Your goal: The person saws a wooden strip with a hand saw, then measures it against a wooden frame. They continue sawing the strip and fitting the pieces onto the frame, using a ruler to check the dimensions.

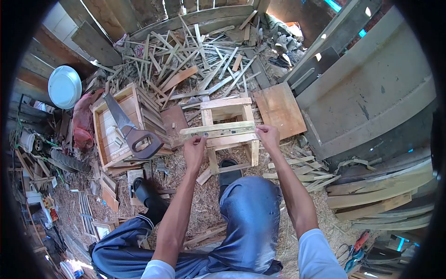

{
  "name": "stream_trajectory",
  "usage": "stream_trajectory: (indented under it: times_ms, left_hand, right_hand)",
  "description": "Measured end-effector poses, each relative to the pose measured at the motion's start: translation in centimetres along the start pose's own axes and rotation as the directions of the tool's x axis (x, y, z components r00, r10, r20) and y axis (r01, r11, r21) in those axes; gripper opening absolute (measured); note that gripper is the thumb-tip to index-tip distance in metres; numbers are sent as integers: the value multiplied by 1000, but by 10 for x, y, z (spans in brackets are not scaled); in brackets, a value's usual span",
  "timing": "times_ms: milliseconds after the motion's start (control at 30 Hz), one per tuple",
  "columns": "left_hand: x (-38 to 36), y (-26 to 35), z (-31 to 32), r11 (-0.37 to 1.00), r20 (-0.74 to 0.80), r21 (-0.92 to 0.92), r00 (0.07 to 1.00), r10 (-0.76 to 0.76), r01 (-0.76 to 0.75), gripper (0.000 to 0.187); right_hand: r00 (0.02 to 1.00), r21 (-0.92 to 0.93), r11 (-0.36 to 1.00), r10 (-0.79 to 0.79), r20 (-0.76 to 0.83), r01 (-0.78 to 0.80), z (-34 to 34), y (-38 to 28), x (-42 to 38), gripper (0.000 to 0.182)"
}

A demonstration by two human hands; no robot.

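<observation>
A pale wooden slat (223,126) lies crosswise over a small stool-like wooden frame (227,102) that stands on the floor in front of me. My left hand (195,147) is closed, its fingers pinching the slat's lower edge left of the middle. At the slat's right end, my right hand (269,136) is closed too, thumb and fingertips on the wood. Small dark marks show along the slat. The slat's left end juts out past the frame. My shod foot (230,173) is beside the frame's lower legs.
To the left, a handsaw (141,142) rests on a wooden crate (98,135). Behind the frame spreads a heap of thin wood strips (204,60). A brown board (280,110) lies right of the frame. Curved planks (381,186) are stacked at right. Shavings cover the floor.
</observation>
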State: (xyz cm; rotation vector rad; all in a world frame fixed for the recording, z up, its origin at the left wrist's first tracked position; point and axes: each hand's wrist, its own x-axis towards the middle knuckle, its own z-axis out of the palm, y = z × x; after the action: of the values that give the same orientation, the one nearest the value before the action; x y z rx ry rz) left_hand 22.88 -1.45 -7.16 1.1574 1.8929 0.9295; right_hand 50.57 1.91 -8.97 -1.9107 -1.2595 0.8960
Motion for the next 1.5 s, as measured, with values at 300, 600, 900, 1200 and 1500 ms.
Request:
stream_trajectory:
  times_ms: [300,600,900,1200,1500]
  left_hand:
    - [-5,0,0,986,-30,139,995,93,-88,34]
    - [5,-7,-4,976,-102,196,989,111,-89,27]
    - [41,8,-18,757,28,384,826,562,-528,23]
    - [66,-8,-21,812,294,332,871,394,-480,25]
    - [73,-7,-29,732,390,301,779,491,-612,32]
  right_hand:
    - [998,-75,997,28,49,-24,-5,-10,2,20]
    - [998,35,999,-11,63,9,2,-2,16,23]
    - [993,2,997,-72,95,73,3,-1,19,22]
    - [990,-66,995,-67,122,76,-2,-14,13,24]
    - [982,-125,975,-176,71,183,0,-9,10,25]
